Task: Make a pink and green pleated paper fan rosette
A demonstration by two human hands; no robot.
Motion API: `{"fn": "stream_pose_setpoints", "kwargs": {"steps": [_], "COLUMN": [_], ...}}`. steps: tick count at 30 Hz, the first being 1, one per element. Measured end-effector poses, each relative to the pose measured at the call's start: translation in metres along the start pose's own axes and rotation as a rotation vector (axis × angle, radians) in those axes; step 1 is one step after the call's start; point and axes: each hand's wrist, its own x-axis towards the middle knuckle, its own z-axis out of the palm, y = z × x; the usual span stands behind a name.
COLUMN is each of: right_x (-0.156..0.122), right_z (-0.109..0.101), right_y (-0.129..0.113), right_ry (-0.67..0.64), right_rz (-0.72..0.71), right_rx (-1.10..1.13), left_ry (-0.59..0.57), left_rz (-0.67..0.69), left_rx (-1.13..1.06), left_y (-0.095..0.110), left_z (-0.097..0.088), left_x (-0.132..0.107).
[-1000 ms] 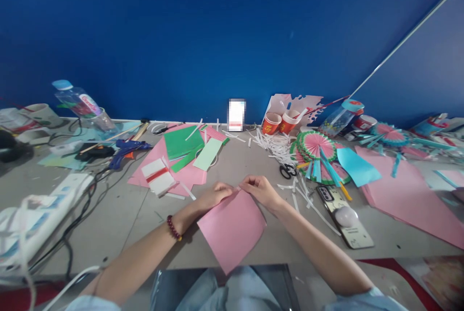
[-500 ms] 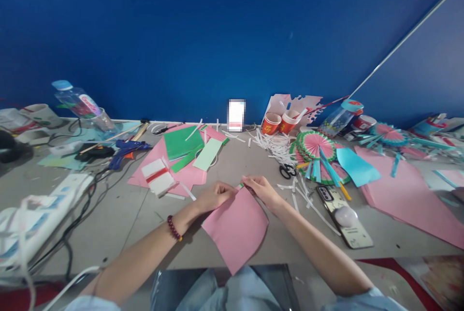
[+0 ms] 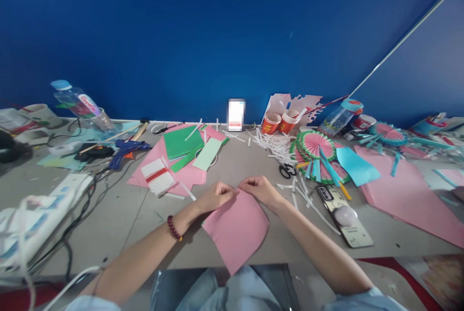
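Observation:
A sheet of pink paper (image 3: pixel 237 233) lies cornerwise before me, its near corner reaching over the table's front edge and its right side bowed. My left hand (image 3: pixel 218 197) pinches the sheet near the far corner, fingers closed. Close beside it, my right hand (image 3: pixel 261 190) also has its fingers closed on the paper at that corner. The fingertips hide most of the pinched corner. Beyond my right hand lie black-handled scissors (image 3: pixel 287 170) and white paper strips (image 3: pixel 277 144).
Left are pink and green papers (image 3: pixel 184 141), a blue glue gun (image 3: pixel 126 151), a power strip (image 3: pixel 47 216) and cables. Right are paper fans (image 3: pixel 317 146), a phone (image 3: pixel 344 216), a blue sheet (image 3: pixel 357 166) and pink sheets (image 3: pixel 409 195). Red paper cups (image 3: pixel 271 123) stand by the blue wall.
The fingertips have shifted slightly at the far corner, and the green edge that showed between them is now covered. The pink sheet stays almost in place.

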Motion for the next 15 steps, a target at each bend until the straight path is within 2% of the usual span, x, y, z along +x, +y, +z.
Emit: {"fn": "stream_pose_setpoints", "kwargs": {"steps": [3,7,9,12,15], "right_x": [0.0008,0.0036,0.0051,0.0059,0.005], "right_z": [0.0005,0.0003,-0.0002,-0.0005,-0.0001], "right_y": [-0.0006,0.0014,0.0021,0.0018,0.0003], "right_ry": [0.016,0.082,0.113,0.134,0.117], "right_rz": [-0.024,-0.078,-0.087,-0.093,-0.075], "right_rx": [-0.019,-0.042,-0.045,-0.029,0.018], "left_ry": [-0.009,0.065,0.045,-0.019,-0.029], "left_rz": [-0.037,-0.156,-0.195,-0.165,-0.124], "left_rx": [-0.036,-0.145,-0.207,-0.247,-0.26], "left_y": [0.0019,0.0018,0.0014,0.0006,-0.0011], "left_z": [-0.0016,-0.0049,-0.0064,-0.0074,-0.0068], "left_x": [-0.0013,-0.0029,-0.0027,-0.0014,-0.0004]}}
